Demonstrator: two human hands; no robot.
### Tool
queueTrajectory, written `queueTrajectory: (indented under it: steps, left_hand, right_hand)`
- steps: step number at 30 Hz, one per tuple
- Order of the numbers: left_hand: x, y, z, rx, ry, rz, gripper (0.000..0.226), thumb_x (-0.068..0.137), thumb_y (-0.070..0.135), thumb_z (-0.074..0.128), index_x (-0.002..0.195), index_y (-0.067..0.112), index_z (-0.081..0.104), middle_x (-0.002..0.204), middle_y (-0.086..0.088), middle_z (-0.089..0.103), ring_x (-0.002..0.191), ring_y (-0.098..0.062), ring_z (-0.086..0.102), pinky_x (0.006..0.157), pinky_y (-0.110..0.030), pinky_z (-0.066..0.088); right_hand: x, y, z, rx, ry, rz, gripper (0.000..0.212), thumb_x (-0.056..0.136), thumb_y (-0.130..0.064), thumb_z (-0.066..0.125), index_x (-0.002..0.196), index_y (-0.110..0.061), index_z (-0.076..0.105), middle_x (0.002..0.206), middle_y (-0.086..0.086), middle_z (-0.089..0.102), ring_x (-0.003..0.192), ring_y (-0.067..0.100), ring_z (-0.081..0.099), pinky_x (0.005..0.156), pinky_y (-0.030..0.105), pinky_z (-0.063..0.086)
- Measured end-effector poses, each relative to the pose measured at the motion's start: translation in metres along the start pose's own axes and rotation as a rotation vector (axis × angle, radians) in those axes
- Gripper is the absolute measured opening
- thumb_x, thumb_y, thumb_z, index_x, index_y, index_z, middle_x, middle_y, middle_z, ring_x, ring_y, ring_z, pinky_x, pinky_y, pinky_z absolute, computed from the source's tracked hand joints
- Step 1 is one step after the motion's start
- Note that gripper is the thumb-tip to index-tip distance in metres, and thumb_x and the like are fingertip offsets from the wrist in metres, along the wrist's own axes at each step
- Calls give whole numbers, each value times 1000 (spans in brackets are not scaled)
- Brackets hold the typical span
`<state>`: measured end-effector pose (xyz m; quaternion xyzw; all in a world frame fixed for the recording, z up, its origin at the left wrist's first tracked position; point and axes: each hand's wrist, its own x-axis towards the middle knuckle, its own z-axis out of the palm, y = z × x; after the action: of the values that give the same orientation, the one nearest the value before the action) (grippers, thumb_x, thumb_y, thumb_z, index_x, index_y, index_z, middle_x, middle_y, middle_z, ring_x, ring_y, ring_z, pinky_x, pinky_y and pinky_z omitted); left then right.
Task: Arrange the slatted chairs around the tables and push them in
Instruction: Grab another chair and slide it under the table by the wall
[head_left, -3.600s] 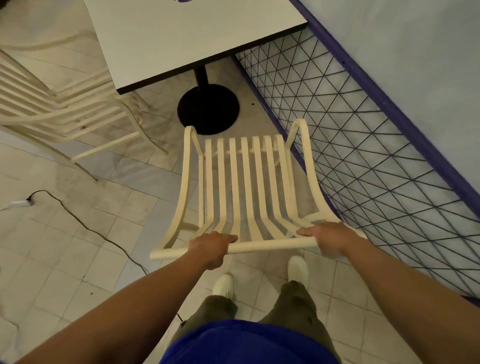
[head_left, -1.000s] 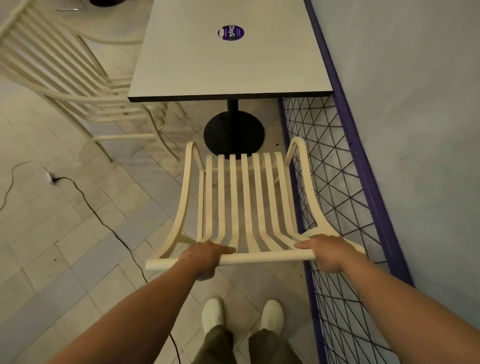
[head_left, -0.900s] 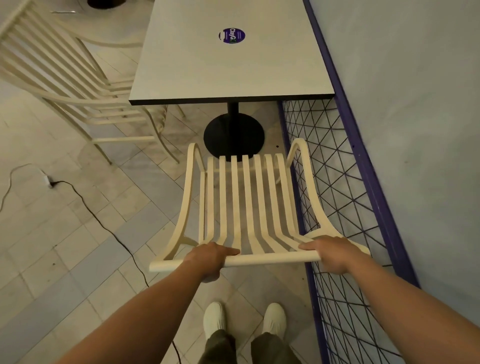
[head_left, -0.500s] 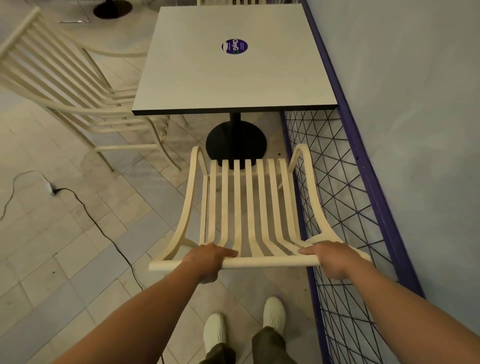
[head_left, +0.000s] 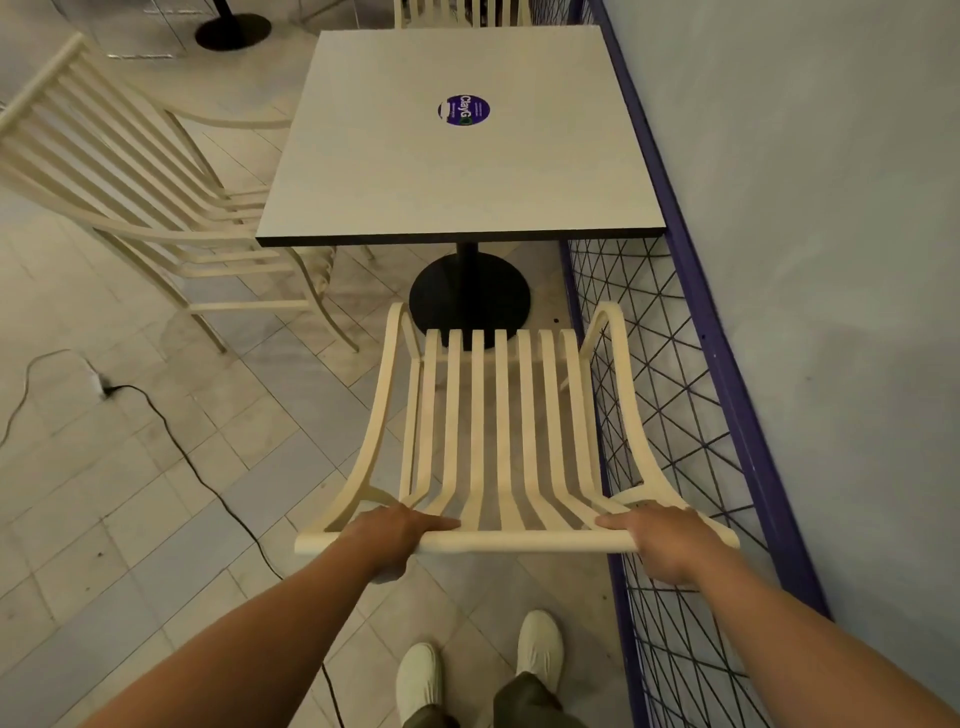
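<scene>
A cream slatted chair stands in front of me, its seat pointing at the square white table. My left hand grips the left part of the chair's top rail. My right hand grips the right part of the same rail. The seat's front edge lies just short of the table's near edge, over the black round base. A second cream slatted chair stands at the table's left side, its seat partly under the top. A third chair's back shows beyond the table's far edge.
A black wire mesh fence with a purple frame runs close along the chair's right side, against a pale wall. A black cable and a white cord lie on the tiled floor at left. Another table's black base is far left.
The table has come fully into view and now faces me squarely. The chair has moved forward toward the table's near edge, with both hands still on its top rail.
</scene>
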<state>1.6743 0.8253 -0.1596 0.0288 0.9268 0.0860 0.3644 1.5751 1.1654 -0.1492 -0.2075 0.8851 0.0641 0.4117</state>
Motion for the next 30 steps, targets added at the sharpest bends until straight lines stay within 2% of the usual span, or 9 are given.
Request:
queueTrajectory:
  steps: [9, 12, 17, 20, 23, 28, 30]
  left_hand:
    - [15, 9, -7, 7, 4, -15, 86, 91, 9, 69, 152, 51, 26, 135, 0, 58, 112, -22, 63, 95, -36, 55]
    - [14, 8, -7, -1, 9, -33, 83, 91, 16, 69, 152, 50, 26, 136, 2, 59, 112, -21, 63, 94, -39, 56]
    - [14, 3, -9, -40, -6, -74, 73, 89, 35, 68, 151, 47, 32, 138, 7, 58, 118, -19, 60, 98, -38, 52]
    - [14, 2, -7, -34, 2, -90, 69, 89, 35, 68, 148, 48, 37, 135, 10, 59, 116, -16, 60, 95, -36, 53]
    - [14, 6, -4, 16, 41, -114, 64, 92, 26, 66, 146, 48, 41, 130, 11, 62, 109, -15, 62, 90, -34, 56]
    - [15, 8, -4, 70, 66, -140, 67, 92, 19, 66, 147, 47, 40, 127, 8, 63, 107, -16, 63, 90, -35, 56]
    - [18, 7, -5, 69, 68, -134, 68, 91, 19, 66, 147, 47, 40, 126, 8, 63, 106, -16, 63, 90, -36, 56]
  right_hand:
    - [3, 16, -18, 17, -26, -10, 80, 89, -5, 51, 147, -55, 28, 128, -4, 54, 107, 19, 53, 96, 42, 43]
    - [2, 16, -22, 16, -31, -22, 79, 88, -8, 53, 147, -53, 29, 128, -4, 55, 106, 18, 54, 93, 39, 45]
    - [3, 18, -25, 53, -66, -33, 74, 81, -26, 57, 146, -52, 32, 136, -4, 52, 113, 19, 54, 95, 39, 43]
    - [3, 20, -24, 108, -53, -46, 71, 78, -36, 56, 143, -55, 36, 137, -8, 52, 111, 17, 54, 95, 39, 43]
    - [2, 23, -19, 112, -14, -59, 69, 78, -40, 59, 141, -57, 37, 134, -8, 54, 108, 15, 55, 92, 38, 45]
    - [7, 21, -16, 13, 43, -32, 73, 85, -20, 59, 144, -54, 35, 129, -5, 56, 108, 17, 55, 88, 34, 45]
    - [10, 21, -18, -12, 34, -34, 73, 85, -18, 59, 144, -53, 35, 127, -5, 57, 107, 17, 55, 87, 34, 46]
